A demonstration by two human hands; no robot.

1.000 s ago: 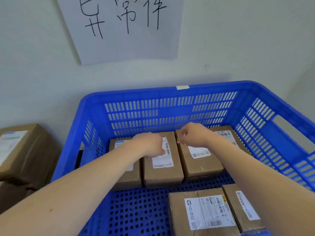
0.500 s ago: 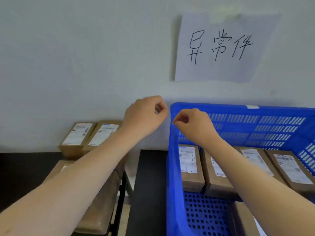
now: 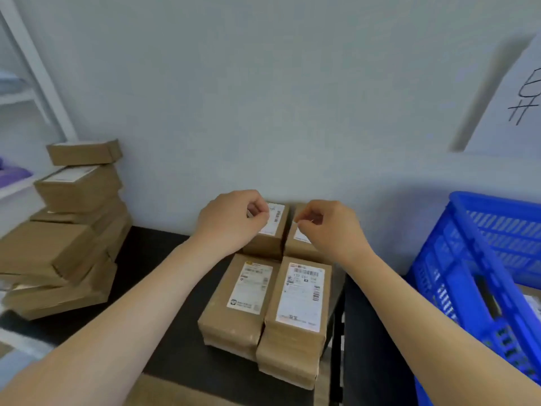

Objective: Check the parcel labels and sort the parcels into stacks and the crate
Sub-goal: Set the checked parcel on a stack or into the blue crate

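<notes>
Four low stacks of brown labelled parcels stand together on a black table. The front left stack and front right stack show white labels on top. My left hand is over the back left parcel with its fingers curled, and nothing shows in its grip. My right hand is curled the same way over the back right parcel, also with nothing in it. The blue slatted crate stands at the right edge of view.
A loose, uneven pile of brown parcels sits at the left against the wall. A white shelf frame rises behind it. A handwritten paper sign hangs on the wall above the crate. A gap separates the table from the crate's stand.
Both hands left the parcels inside the crate and swung left with my view, holding nothing. They are now over the back parcels of the table stacks.
</notes>
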